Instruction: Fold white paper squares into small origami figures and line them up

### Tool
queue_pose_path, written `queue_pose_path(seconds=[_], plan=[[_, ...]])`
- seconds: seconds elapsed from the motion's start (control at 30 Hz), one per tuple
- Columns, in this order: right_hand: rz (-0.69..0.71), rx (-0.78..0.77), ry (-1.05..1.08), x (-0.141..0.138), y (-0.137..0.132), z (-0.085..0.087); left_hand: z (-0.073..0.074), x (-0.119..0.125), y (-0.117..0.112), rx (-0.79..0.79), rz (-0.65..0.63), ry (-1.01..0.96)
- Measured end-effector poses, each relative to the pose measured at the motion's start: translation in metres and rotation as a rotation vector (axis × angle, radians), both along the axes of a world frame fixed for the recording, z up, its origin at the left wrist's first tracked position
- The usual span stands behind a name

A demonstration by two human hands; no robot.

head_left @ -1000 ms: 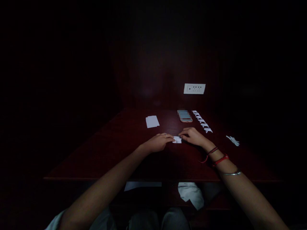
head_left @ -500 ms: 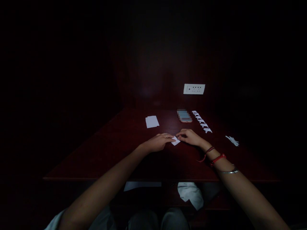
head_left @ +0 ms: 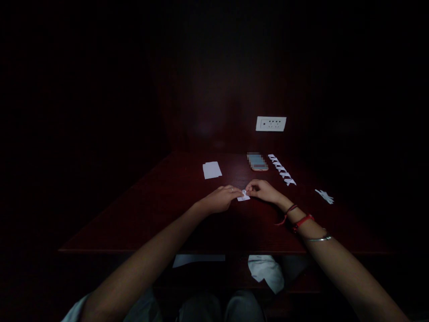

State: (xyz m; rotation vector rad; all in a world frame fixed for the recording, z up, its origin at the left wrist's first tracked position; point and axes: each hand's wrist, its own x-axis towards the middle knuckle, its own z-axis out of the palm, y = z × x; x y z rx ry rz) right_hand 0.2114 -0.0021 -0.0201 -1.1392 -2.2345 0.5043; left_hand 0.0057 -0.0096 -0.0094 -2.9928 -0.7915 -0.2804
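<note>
Left hand (head_left: 223,197) reaches in low and flat, fingers close together and almost straight, tips resting on the small folded paper (head_left: 246,198) from its nine o'clock side; whether the thumb grips beneath cannot be told. Right hand (head_left: 264,190) is half closed at the paper's two o'clock edge, thumb and forefinger drawn near each other by a raised fold; whether they pinch it is too small to tell. The paper lies on the dark red bench (head_left: 150,214), between the two hands.

Taking that paper as the dial's centre, a stack of white sheets (head_left: 212,170) sits toward ten to eleven o'clock, a phone (head_left: 258,163) with a blurred screen at one, a slanting row of folded papers (head_left: 281,170) at two, and loose white strips (head_left: 324,197) at three. Beyond the phone, a white socket plate (head_left: 271,124) is on the wall.
</note>
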Motion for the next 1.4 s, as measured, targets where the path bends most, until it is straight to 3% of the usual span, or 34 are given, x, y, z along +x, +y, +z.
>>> queue_pose_path(seconds=[0.3, 0.57, 0.97, 1.4], plan=[[-0.010, -0.066, -0.006, -0.001, 0.002, 0.000, 0.000, 0.000, 0.001, -0.010, -0.008, -0.041], [-0.008, 0.067, -0.141, -0.001, -0.002, 0.005, 0.001, -0.001, 0.001, -0.021, -0.043, -0.033], [0.168, 0.195, -0.217, 0.004, -0.010, 0.014, -0.001, -0.001, 0.003, -0.063, -0.025, -0.042], [0.185, 0.199, -0.293, 0.006, -0.013, 0.016, -0.001, 0.001, 0.002, -0.029, 0.009, 0.010]])
